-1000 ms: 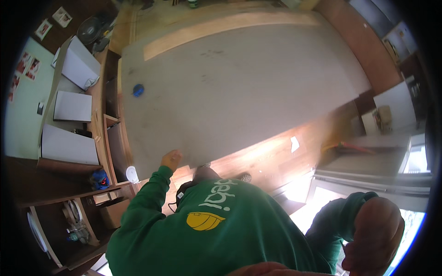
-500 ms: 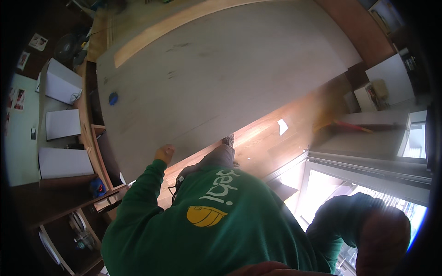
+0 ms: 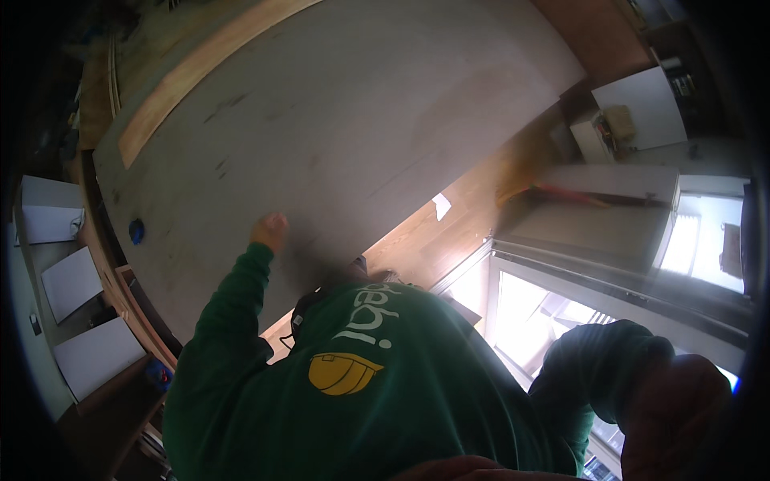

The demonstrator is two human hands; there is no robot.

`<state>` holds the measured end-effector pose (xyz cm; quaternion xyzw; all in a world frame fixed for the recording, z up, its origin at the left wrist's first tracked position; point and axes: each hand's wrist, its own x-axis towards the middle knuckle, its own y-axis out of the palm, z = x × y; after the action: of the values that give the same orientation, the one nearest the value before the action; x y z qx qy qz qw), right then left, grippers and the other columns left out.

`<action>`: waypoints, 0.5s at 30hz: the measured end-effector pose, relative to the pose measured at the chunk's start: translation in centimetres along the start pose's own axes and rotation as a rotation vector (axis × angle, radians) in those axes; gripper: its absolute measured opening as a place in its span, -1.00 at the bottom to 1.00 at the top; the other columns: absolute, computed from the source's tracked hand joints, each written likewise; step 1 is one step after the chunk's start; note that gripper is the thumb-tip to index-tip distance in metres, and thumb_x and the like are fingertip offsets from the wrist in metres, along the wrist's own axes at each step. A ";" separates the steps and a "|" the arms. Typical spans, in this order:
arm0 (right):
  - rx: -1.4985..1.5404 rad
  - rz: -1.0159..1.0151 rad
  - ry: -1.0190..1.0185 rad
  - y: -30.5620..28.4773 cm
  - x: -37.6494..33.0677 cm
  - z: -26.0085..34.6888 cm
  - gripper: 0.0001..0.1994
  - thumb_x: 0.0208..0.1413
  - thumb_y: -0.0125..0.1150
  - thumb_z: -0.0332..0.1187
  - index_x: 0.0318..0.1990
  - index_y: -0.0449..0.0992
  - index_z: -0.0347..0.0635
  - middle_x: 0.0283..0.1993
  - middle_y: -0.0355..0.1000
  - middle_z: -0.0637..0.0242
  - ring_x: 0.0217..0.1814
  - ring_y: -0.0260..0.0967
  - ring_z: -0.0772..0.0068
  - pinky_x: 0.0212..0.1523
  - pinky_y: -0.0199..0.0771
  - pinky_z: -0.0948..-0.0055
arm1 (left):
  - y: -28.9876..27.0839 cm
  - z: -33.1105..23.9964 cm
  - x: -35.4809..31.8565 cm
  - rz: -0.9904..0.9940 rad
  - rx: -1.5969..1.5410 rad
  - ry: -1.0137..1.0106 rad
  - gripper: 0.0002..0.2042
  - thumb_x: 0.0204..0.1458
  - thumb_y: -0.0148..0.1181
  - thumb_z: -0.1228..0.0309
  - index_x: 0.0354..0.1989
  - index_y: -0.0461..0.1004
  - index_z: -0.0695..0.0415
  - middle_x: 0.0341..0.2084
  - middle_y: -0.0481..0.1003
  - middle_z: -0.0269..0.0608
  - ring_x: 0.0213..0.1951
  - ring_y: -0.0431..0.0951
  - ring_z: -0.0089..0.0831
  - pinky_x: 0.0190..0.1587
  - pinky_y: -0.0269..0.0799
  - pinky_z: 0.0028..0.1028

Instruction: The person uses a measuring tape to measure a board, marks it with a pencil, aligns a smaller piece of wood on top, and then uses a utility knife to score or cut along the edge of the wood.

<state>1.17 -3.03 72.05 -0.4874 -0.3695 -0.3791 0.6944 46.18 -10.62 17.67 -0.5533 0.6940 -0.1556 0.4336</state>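
My left hand (image 3: 270, 230) is over the near side of a large grey board (image 3: 321, 120), its fingers curled in and nothing showing between them. Whether it touches the surface I cannot tell. My right hand (image 3: 682, 417) is raised close at the lower right, dark and large in the picture, its fingers hidden. On the board's left part lies a small blue round object (image 3: 136, 232). A long pale wooden strip (image 3: 192, 76) runs along the far edge.
White panels (image 3: 72, 284) stand at the left beside a wooden frame. To the right are a wooden floor with a white scrap (image 3: 442, 206), a blurred red-orange bar (image 3: 569, 195) and a bright glazed door (image 3: 545, 313). A white box (image 3: 589, 140) stands farther back.
The view has shifted, so the board and room sit further left. My left hand has moved from the board's near edge farther in over it. My right hand stays raised.
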 end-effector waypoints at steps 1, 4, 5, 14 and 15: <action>0.006 -0.004 0.000 -0.5 0.1 -0.7 -0.64 -0.06 0.19 -0.24 -0.12 0.53 -0.24 -0.24 0.49 0.25 -0.32 0.37 0.48 -0.20 0.42 0.54 | -0.2 -0.1 0.8 -0.073 -0.007 0.009 -0.55 0.18 -0.02 0.01 -0.12 0.51 0.20 -0.17 0.54 0.11 -0.11 0.50 0.13 -0.04 0.42 -0.13; 0.017 -0.012 -0.002 -2.5 -0.2 -2.9 -0.64 -0.05 0.19 -0.22 -0.12 0.53 -0.23 -0.24 0.49 0.26 -0.32 0.37 0.47 -0.21 0.41 0.53 | 0.0 0.9 2.0 -0.145 -0.136 -0.043 -0.53 0.16 0.04 0.02 -0.04 0.50 0.21 -0.09 0.53 0.11 -0.06 0.50 0.11 0.01 0.41 -0.17; 0.022 -0.009 -0.001 -3.1 -0.7 -3.8 -0.65 -0.05 0.18 -0.22 -0.13 0.53 -0.23 -0.25 0.49 0.26 -0.33 0.37 0.47 -0.21 0.41 0.52 | 0.3 1.0 2.1 -0.133 -0.265 -0.091 -0.52 0.15 0.07 0.03 -0.01 0.50 0.22 -0.06 0.52 0.11 -0.04 0.50 0.09 0.04 0.41 -0.19; 0.121 0.031 -0.067 -13.6 -5.4 -8.0 -0.65 -0.03 0.18 -0.17 -0.14 0.52 -0.21 -0.27 0.47 0.28 -0.33 0.36 0.45 -0.23 0.39 0.48 | 9.1 3.1 -4.9 -0.286 -0.087 -0.104 -0.61 0.11 0.16 0.11 -0.11 0.56 0.20 -0.12 0.56 0.07 -0.05 0.54 0.02 0.05 0.42 -0.23; 0.132 0.052 -0.083 -15.2 -6.3 -8.2 -0.65 -0.02 0.18 -0.17 -0.15 0.52 -0.21 -0.27 0.47 0.28 -0.33 0.36 0.45 -0.23 0.39 0.48 | 10.4 0.6 -5.4 -0.262 -0.101 -0.166 -0.63 0.11 0.16 0.12 -0.14 0.57 0.19 -0.14 0.57 0.06 -0.07 0.55 0.02 0.03 0.43 -0.23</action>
<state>-13.93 -13.41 70.51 -0.4652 -0.4092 -0.3153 0.7188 40.09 -2.05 12.43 -0.6710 0.5849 -0.1294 0.4369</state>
